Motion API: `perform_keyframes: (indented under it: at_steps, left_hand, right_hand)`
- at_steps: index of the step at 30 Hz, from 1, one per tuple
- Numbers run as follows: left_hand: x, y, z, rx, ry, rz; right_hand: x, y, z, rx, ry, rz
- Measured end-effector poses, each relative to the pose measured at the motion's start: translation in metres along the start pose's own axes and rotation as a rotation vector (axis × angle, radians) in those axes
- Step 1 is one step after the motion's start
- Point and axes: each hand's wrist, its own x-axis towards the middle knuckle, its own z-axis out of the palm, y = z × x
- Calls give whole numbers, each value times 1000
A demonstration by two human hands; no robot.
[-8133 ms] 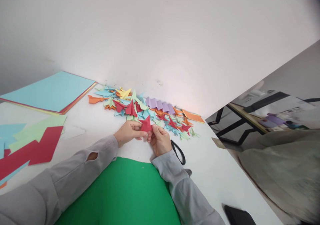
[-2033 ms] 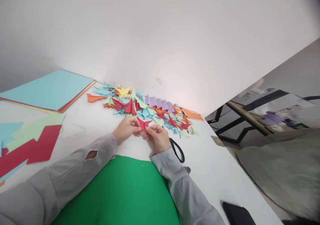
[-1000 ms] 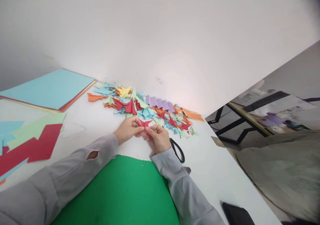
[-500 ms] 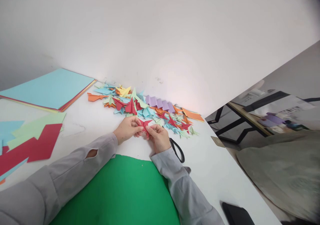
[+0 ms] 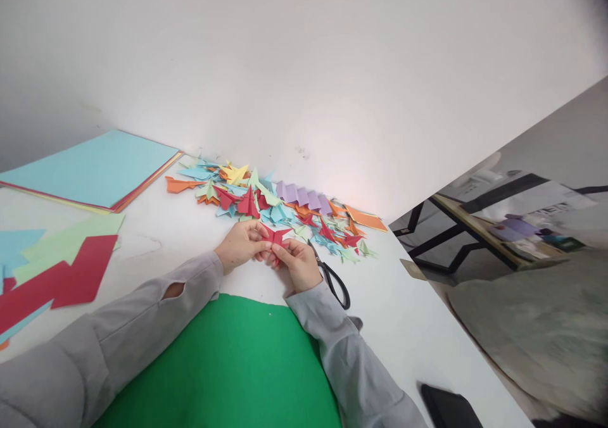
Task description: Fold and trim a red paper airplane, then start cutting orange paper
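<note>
Centrally: one folded red paper (image 5: 277,235), small, wings spread, on the near side of the pile.

Left hand (image 5: 241,246): grasping the red paper's left part between thumb and fingers.

Right hand (image 5: 297,262): thumb and fingers pinching the same paper from the right; the two thumbs meet at its middle, presumably to press the crease and keep the wings even.

Scissors (image 5: 338,283): one pair, black handles, lying on the white table (image 5: 394,327) just beside the right hand; contact cannot be told. Probably laid there for easy reach.

Pile of folded papers (image 5: 248,203): red, blue, green, orange, yellow; heaped along the far edge, seemingly to leave working room in front. Purple pleated paper (image 5: 304,198) at its far side.

Stack of large sheets (image 5: 104,168): blue uppermost, far left. Cut pieces (image 5: 85,276): red, green, blue, overlapping, near left, apparently kept apart from the folded ones.

Lettering: dark characters on a white sheet (image 5: 536,201), far right; too blurred to read. No brand legible.
</note>
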Motion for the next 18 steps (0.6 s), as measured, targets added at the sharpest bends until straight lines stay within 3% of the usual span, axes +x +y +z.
perform_keyframes:
  at_steps: [7, 18]
  left_hand:
    - [0, 1, -2, -82, -50, -8]
    - [0, 2, -1, -36, 4, -3]
  right_hand:
    - [0, 0, -1, 3, 33, 7]
    - [-2, 0, 4, 3, 59, -2]
